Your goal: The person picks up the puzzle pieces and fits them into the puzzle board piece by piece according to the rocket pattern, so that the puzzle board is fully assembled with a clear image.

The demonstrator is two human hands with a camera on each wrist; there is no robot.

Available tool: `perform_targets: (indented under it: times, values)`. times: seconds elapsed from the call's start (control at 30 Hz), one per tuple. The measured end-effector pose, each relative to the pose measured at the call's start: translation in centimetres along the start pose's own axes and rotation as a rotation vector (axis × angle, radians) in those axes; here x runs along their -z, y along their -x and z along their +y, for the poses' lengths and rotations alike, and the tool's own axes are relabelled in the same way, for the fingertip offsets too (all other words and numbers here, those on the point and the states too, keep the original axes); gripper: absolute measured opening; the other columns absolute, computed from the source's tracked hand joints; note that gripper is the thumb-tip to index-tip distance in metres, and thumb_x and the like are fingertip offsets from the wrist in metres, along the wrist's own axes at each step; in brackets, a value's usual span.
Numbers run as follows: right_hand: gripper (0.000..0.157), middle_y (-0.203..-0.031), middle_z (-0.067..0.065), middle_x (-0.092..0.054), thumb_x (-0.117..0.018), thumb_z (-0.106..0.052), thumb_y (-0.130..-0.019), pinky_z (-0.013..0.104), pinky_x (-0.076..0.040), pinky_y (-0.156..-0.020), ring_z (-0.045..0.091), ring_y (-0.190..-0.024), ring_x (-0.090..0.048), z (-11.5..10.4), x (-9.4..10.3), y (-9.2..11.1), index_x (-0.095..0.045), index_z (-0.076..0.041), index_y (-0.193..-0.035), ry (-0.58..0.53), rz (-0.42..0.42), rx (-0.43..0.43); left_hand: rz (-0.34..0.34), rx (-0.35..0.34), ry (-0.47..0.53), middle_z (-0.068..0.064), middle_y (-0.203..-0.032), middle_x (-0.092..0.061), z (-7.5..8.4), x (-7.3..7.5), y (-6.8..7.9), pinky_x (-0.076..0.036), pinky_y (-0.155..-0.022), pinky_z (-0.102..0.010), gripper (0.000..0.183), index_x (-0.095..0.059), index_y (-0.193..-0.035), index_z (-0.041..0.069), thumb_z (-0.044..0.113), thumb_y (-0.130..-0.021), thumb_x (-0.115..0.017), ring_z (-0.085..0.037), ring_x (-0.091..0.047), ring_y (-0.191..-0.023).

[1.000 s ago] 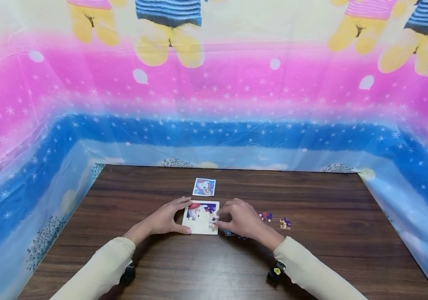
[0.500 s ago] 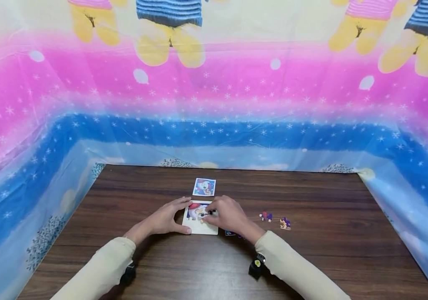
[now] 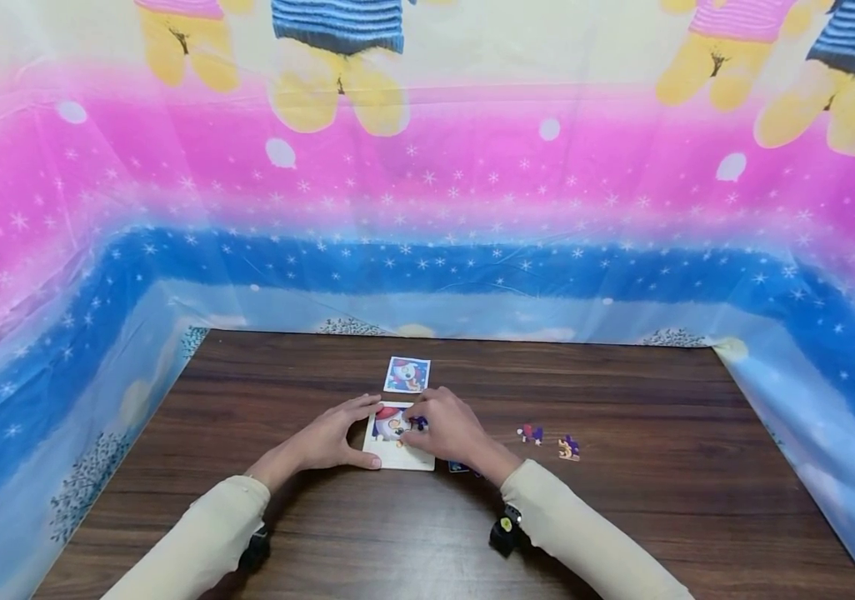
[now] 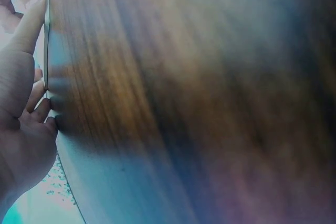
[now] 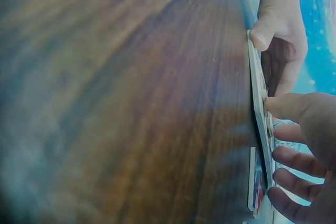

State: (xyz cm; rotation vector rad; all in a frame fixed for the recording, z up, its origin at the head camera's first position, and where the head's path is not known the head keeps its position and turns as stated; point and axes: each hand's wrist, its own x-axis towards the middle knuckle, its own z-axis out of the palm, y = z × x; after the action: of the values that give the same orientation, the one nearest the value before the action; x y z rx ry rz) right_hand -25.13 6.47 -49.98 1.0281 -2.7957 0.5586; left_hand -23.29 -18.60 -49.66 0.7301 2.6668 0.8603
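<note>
A jigsaw puzzle board with a cream frame lies on the table, its upper part filled with a picture with red, white and purple areas. My left hand holds the board by its left side, thumb near the lower left corner and fingers at the upper left. Over the board's right half, my right hand has its thumb and fingertips on a small dark puzzle piece, partly hidden by the fingers. The right wrist view shows the right thumb touching the board's top.
A printed picture card lies just beyond the board. Loose puzzle pieces and another purple and orange group are to the right. More pieces show partly under the right forearm. Patterned cloth surrounds the wooden table.
My right hand has moved left from the board's right edge onto its right half, with the fingertips at a dark puzzle piece. My left hand stays at the board's left side.
</note>
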Motion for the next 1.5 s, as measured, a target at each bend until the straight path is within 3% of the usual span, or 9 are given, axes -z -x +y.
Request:
perform_targets:
  times: [0.67,0.93,1.13,1.3,1.5]
  values:
    - [0.027,-0.107,-0.001,-0.070,-0.079,-0.037,-0.089,0.029,-0.050,-0.078,0.015,-0.092,-0.057,-0.5,0.1,-0.4,-0.083,-0.019,-0.109,0.043,-0.054,-0.017,-0.001,-0.004,0.009,-0.013,-0.165,-0.032,0.0,0.0,-0.1,-0.030,-0.117,-0.062,0.095,-0.041,-0.156,0.005,0.050,-0.083,-0.083,-0.039,-0.027,-0.152]
    - [0.026,-0.113,0.001,-0.072,-0.075,-0.034,-0.093,0.033,-0.052,-0.087,0.017,-0.100,-0.059,0.1,0.8,0.1,-0.081,-0.017,-0.113,0.013,-0.044,0.023,-0.003,-0.001,0.009,-0.013,-0.165,-0.032,0.1,0.0,-0.2,-0.030,-0.117,-0.062,0.095,-0.041,-0.157,0.006,0.050,-0.083,-0.083,-0.039,-0.028,-0.152]
    - [0.029,-0.118,0.002,-0.072,-0.072,-0.033,-0.096,0.038,-0.054,-0.092,0.018,-0.108,-0.062,1.5,2.6,1.7,-0.078,-0.014,-0.118,-0.063,0.020,0.059,0.001,0.000,0.006,-0.014,-0.165,-0.032,0.0,-0.1,-0.1,-0.029,-0.117,-0.063,0.096,-0.041,-0.157,0.007,0.051,-0.083,-0.083,-0.040,-0.028,-0.152]
    - [0.035,-0.124,0.000,-0.070,-0.072,-0.036,-0.097,0.043,-0.053,-0.098,0.018,-0.117,-0.062,3.3,4.4,4.3,-0.074,-0.015,-0.126,-0.134,0.065,0.027,0.009,-0.006,-0.004,-0.013,-0.165,-0.032,-0.1,-0.1,0.0,-0.029,-0.117,-0.062,0.097,-0.041,-0.157,0.006,0.052,-0.082,-0.083,-0.039,-0.028,-0.152]
    - [0.037,-0.122,-0.002,-0.071,-0.072,-0.040,-0.096,0.044,-0.055,-0.096,0.017,-0.116,-0.063,6.1,5.8,7.6,-0.075,-0.017,-0.125,-0.110,0.135,-0.018,0.008,-0.002,-0.006,-0.012,-0.166,-0.031,-0.2,-0.1,0.0,-0.029,-0.117,-0.062,0.098,-0.041,-0.157,0.007,0.053,-0.082,-0.083,-0.039,-0.027,-0.152]
